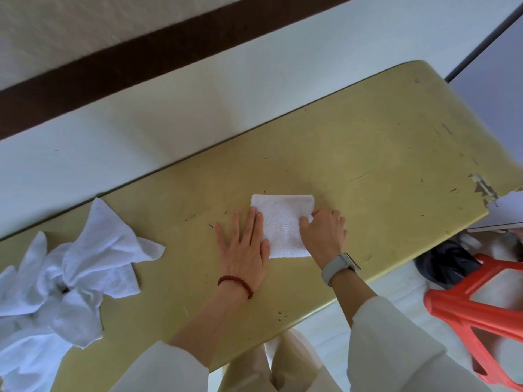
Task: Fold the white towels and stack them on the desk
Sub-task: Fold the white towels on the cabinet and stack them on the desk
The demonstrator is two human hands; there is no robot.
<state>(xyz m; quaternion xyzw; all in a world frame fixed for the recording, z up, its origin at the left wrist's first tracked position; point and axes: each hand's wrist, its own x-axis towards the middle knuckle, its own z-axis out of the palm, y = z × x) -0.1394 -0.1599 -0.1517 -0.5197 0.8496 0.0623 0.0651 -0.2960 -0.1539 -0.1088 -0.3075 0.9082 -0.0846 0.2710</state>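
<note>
Seen from above, a small folded white towel (283, 224) lies flat near the middle of a worn yellow desk (368, 142). The left hand (246, 247) rests flat with straight fingers, fingertips pressing the towel's left edge. The right hand (324, 232) has its fingers curled at the towel's right edge, apparently pinching it, though the grip itself is hidden. A loose heap of unfolded white towels (70, 278) sits at the desk's left end, well apart from the folded one. An orange stool (475, 312) stands to the right. The cloth looks light, soft and limp, so it will likely sag and unfold if lifted by one corner; holding both side edges should keep the fold.
</note>
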